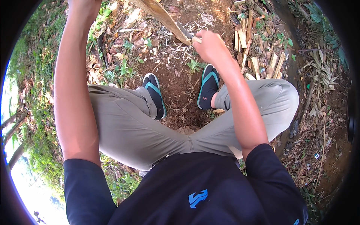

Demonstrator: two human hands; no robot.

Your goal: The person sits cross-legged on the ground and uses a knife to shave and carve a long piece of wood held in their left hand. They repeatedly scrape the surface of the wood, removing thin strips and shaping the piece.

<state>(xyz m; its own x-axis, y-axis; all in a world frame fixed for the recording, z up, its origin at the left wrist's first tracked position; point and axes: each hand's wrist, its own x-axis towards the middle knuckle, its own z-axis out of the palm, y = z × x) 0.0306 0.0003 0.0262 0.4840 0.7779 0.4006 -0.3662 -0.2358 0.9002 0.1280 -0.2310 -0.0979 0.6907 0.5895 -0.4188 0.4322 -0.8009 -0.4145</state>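
Note:
My right hand is closed round the pale handle of a knife. Its dark blade lies against the side of a long piece of wood, close to its lower end. That piece slants down from the top edge of the view, and its far end is out of sight. At the upper left, my left arm reaches forward, and only the wrist and back part of my left hand show. The fingers are cut off by the top edge, so whether they touch the wood is hidden.
Split wood sticks lie to the right, with more short pieces beside my right knee. My feet, in dark split-toe socks and flip-flops, rest on brown soil. Dry leaves and shavings litter the ground ahead; green plants grow at the left.

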